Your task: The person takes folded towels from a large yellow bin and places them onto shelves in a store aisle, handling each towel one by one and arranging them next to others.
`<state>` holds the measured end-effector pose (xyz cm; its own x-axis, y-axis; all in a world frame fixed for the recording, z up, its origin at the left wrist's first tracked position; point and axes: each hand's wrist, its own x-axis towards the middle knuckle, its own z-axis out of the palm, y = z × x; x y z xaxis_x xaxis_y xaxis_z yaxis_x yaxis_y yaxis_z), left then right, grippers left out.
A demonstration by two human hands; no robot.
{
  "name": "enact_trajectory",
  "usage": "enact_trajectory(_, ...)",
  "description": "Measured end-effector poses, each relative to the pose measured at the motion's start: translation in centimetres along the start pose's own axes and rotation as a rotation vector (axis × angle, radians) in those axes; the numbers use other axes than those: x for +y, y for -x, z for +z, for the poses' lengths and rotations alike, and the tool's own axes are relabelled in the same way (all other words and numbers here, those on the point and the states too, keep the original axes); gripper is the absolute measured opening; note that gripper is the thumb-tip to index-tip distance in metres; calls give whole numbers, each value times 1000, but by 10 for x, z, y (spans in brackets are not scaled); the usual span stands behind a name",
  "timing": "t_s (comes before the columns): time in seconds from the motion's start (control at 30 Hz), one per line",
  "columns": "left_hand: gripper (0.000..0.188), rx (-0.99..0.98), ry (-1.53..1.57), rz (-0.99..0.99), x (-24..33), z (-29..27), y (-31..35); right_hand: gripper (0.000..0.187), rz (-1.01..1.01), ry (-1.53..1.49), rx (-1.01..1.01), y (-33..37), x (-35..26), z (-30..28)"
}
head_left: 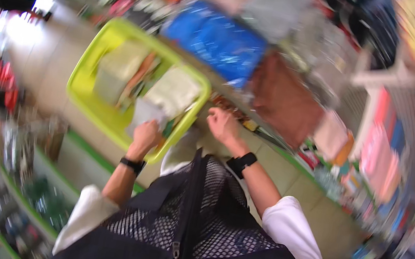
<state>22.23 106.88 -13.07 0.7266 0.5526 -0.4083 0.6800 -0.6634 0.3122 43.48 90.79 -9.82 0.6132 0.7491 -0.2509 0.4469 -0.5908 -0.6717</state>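
The view is motion-blurred. My left hand [146, 135] is closed on the near rim of a yellow-green plastic basket [81, 90], next to a white packet [145, 112] lying inside. The basket also holds several pale packages, such as a cream one [175, 90]. My right hand [222, 125] reaches to the right of the basket, its fingers curled at a row of small dark and orange packets [233, 111] on a shelf edge. The blur hides whether it holds one. Both wrists wear black bands.
Shelves with packed goods surround me: a blue bag [218, 40] and a brown bag [285, 99] ahead, pink and orange packets [380, 154] at right, green-edged shelves [39, 200] at lower left. A tiled floor [48, 57] lies beyond the basket. My black mesh vest [201, 228] fills the foreground.
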Motion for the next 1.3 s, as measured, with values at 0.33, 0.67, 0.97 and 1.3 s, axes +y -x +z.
enact_trajectory(0.33, 23, 51, -239, 446, 300, 47, -8, 32, 259, -130, 339, 250, 262, -122)
enact_trajectory(0.67, 30, -605, -447, 1626, 676, 285, 228, 20, 1225, -535, 1139, 755, 511, -3)
enact_trajectory(0.97, 30, -962, -910, 1812, 808, 386, 347, 15, 1140, -1527, 2005, 851, 419, 43)
enact_trajectory(1.3, 26, -1064, -923, 1874, 974, 526, 342, 21, 1335, -1765, 1838, 824, 529, -48)
